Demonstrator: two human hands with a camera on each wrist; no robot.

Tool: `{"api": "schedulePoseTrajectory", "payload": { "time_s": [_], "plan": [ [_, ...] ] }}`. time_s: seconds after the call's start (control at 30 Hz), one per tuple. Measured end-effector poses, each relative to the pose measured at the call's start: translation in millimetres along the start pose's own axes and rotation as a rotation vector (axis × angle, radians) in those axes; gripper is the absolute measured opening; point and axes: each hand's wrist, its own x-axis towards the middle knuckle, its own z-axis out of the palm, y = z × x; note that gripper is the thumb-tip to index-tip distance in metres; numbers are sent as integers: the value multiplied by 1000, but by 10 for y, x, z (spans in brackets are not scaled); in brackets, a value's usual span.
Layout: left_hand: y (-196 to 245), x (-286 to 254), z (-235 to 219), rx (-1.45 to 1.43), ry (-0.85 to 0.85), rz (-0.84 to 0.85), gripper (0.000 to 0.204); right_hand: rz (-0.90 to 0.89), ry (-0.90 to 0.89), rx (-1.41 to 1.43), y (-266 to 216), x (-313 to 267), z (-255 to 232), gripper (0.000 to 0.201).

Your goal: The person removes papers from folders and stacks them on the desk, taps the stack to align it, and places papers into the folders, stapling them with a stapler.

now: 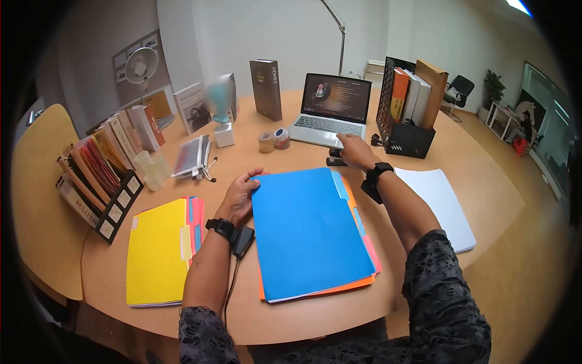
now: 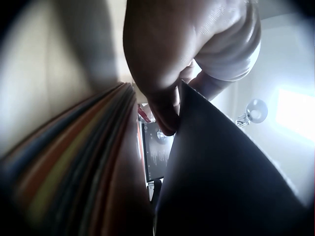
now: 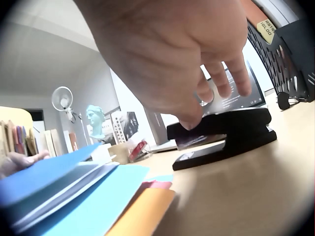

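Note:
Near the table's middle, the blue folder [image 1: 312, 236] tops a stack with orange and pink edges. My left hand [image 1: 239, 197] pinches its upper left corner; the left wrist view shows the lifted folder [image 2: 221, 167] between thumb and fingers of the hand [image 2: 192, 44], apart from the layers beneath. Beyond the stack's upper right lies a black stapler [image 1: 336, 162]. Over it is my right hand [image 1: 357, 153]. In the right wrist view, the thumb of this hand [image 3: 172, 59] is at the top of the stapler [image 3: 221, 124], with the other fingers loosely extended behind.
A yellow folder stack [image 1: 157, 255] lies left, white paper [image 1: 438, 209] right. Behind stand a laptop [image 1: 335, 100], tape rolls [image 1: 266, 142] and a black file holder [image 1: 409, 141]. A cable [image 1: 231, 285] hangs from the left wrist device. Books [image 1: 100, 176] stand at far left.

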Motion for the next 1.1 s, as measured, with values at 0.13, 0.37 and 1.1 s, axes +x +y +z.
{"api": "schedulePoseTrajectory", "payload": {
  "time_s": [0.13,0.37,1.1],
  "plan": [
    [45,-26,46,23,0,-1,41,201,110,330,-235,-233,-261,39],
    [164,-20,156,69,-37,93,45,474,-321,925,-510,-812,-602,40],
    [2131,-2090,-1244,724,629,-99,46,520,-146,1632,-687,-1552,-904,21]
  ]
}}
